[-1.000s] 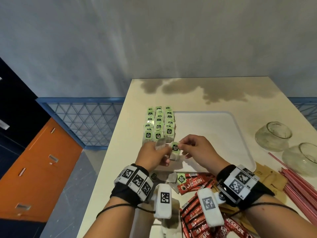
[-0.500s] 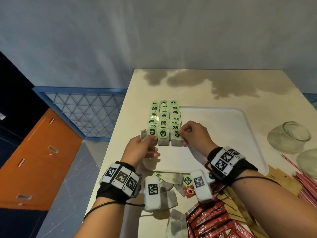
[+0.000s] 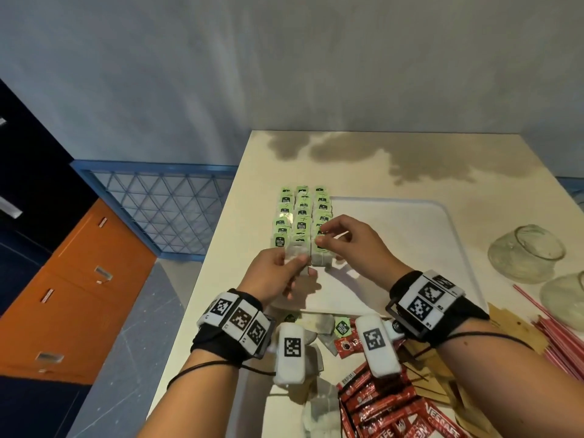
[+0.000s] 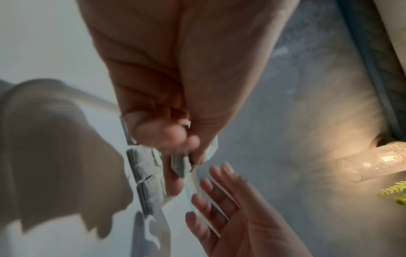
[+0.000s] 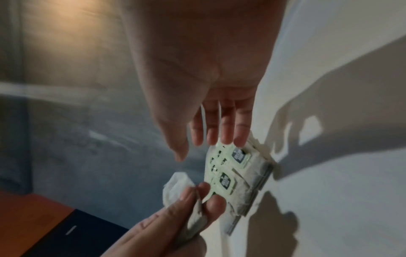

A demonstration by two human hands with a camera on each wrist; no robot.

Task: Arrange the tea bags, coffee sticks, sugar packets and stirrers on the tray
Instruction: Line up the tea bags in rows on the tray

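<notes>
1. Fingers [image 5: 193, 194] of our left hand [image 3: 273, 278] pinched a tea bag [image 5: 175, 187] just beside the front of the rows; our right hand [image 3: 354, 245] kept its fingers [image 5: 226, 125] straight, tips touching the front tea bags.
2. We saw the white tray [image 3: 410, 248] on the table [image 3: 347, 159].
3. Tea-bag rows [image 3: 301, 216] stood three across along the tray's left side.
4. Coffee sticks [image 3: 379, 406], red stirrers [image 3: 556, 339] and brown sugar packets [image 3: 512, 330] lay off the tray, near us.
</notes>
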